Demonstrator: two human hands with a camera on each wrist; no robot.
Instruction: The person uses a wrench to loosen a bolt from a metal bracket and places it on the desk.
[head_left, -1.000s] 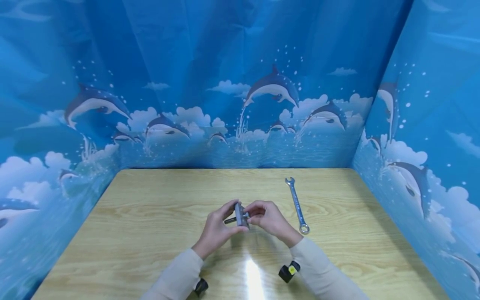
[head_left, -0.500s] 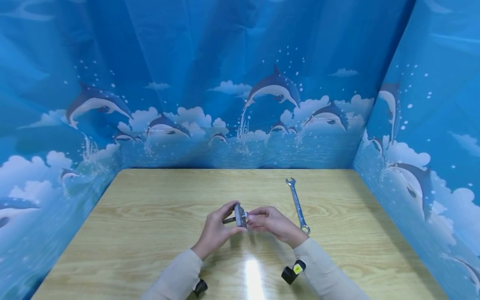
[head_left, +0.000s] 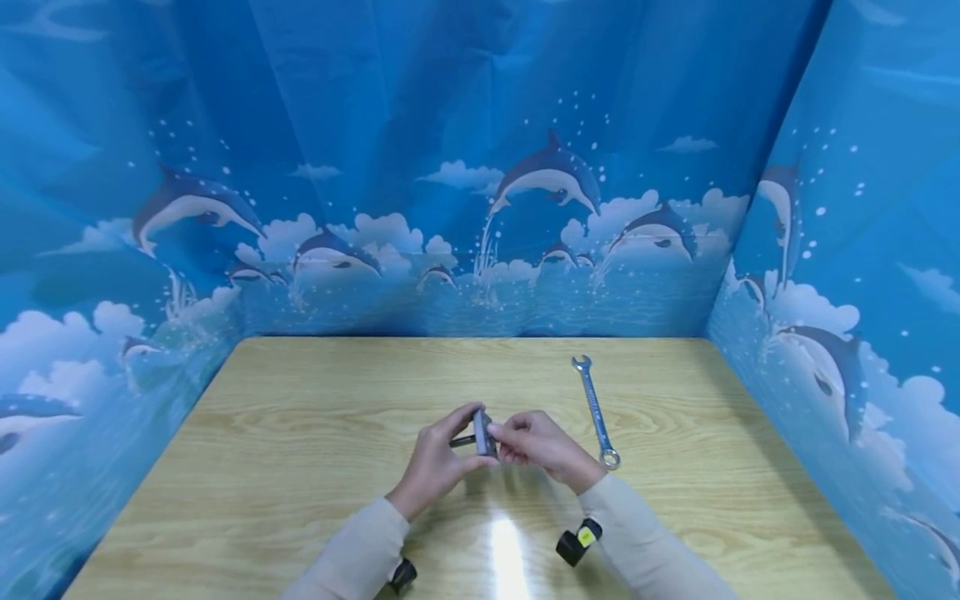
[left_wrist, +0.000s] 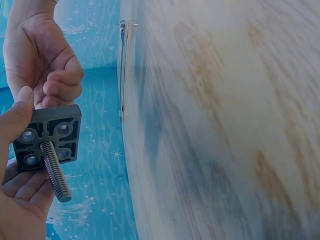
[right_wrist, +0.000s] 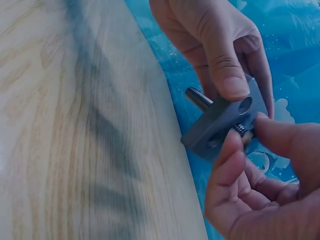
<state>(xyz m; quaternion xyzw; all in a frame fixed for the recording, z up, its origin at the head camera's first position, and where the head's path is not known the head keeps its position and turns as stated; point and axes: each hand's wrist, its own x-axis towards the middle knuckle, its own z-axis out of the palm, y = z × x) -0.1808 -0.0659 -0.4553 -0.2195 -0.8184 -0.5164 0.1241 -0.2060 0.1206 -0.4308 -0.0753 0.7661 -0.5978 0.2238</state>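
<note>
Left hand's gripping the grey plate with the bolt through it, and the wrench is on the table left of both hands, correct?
Not quite: in the head view, the wrench lies to the right of the left hand and the right hand. The rest stands.

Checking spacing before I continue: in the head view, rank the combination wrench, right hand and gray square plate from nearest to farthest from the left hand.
1. Gray square plate: gripped in the left hand.
2. Right hand: just right of the plate.
3. Combination wrench: on the wood-grain table, farther right, beyond the right hand.
</note>
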